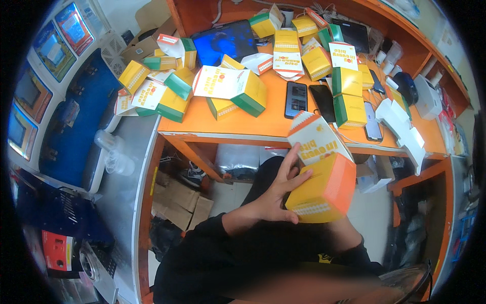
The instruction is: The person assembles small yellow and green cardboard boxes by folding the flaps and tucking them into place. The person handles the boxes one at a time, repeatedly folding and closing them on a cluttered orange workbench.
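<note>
Below the front edge of the orange desk (pixel 273 126), over my lap, my left hand (pixel 276 195) is spread against the side of a yellow-and-orange carton (pixel 324 190), fingers fanned out along its left face and thumb hooked under the lower corner, so the hand is wide open yet pressed flat to the box. My right hand is hidden behind the carton; only the forearm shows below it, so I cannot tell how that hand is set. The carton's white printed lid flap (pixel 314 138) stands up and open, tilted toward the desk.

Just past the flap, on the desk, two dark phones (pixel 296 99) lie side by side, and to their right a small stack of yellow cartons with green sides (pixel 348 96) stands upright. Farther left a larger white-and-yellow box (pixel 233 86) lies on its side among a loose heap of similar cartons (pixel 162 96) that spills over the desk's left end. A tablet with a blue screen (pixel 225 43) leans at the back. White flat pieces (pixel 405 131) lie near the right end. To my left, clear plastic cups (pixel 114 152) sit on a grey counter (pixel 126 202).
</note>
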Action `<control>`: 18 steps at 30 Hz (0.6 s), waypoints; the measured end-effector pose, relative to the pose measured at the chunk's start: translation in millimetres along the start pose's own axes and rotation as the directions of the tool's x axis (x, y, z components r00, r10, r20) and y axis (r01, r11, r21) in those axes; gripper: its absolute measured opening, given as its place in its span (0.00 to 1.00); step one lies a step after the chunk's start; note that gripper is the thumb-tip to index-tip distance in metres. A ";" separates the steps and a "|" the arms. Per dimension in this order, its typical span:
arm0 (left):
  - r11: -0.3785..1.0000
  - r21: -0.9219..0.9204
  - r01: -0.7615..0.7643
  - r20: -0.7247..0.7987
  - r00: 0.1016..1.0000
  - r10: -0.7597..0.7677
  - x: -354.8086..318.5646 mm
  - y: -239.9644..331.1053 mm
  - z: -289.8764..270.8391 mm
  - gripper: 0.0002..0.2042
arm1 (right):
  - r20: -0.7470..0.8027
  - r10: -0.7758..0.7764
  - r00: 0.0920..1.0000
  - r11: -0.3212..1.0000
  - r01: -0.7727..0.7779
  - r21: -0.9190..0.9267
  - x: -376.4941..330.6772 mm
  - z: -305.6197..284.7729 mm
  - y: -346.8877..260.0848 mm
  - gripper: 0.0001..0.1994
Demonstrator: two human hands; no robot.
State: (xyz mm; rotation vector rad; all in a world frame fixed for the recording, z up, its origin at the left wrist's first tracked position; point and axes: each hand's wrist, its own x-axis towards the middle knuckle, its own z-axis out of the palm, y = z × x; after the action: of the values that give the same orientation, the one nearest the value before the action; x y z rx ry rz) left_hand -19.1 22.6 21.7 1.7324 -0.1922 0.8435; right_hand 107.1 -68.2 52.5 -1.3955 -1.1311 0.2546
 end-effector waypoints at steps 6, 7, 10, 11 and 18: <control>0.804 0.529 -0.272 -0.215 0.873 0.437 31.2 19.2 -63.8 0.27 | -0.001 -0.221 0.975 0.941 0.213 -0.261 39.9 14.4 -5.2 0.29; 0.706 0.673 -0.218 -0.264 0.822 0.505 41.9 21.4 -93.8 0.27 | -0.048 -0.216 0.975 0.937 0.193 -0.290 45.2 1.8 -5.9 0.29; 0.155 0.953 0.261 -0.302 0.765 0.569 75.4 32.0 -227.1 0.27 | -0.166 -0.198 0.966 0.917 0.122 -0.381 65.3 -45.9 -0.1 0.29; -0.038 0.932 0.359 -0.271 0.764 0.585 86.4 33.2 -270.7 0.27 | -0.198 -0.184 0.963 0.881 0.072 -0.467 69.8 -63.5 2.9 0.28; -0.283 0.762 0.583 -0.505 0.808 0.303 120.7 12.7 -438.8 0.31 | -0.357 -0.248 0.901 0.647 -0.120 -0.753 99.9 -158.9 35.1 0.23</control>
State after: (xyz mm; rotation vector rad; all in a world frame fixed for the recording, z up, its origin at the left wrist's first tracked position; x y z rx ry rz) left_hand -129.2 445.2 150.4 2.7307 1.8130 1.4111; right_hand 289.9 -88.0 104.0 -2.0176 -0.9236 -0.6671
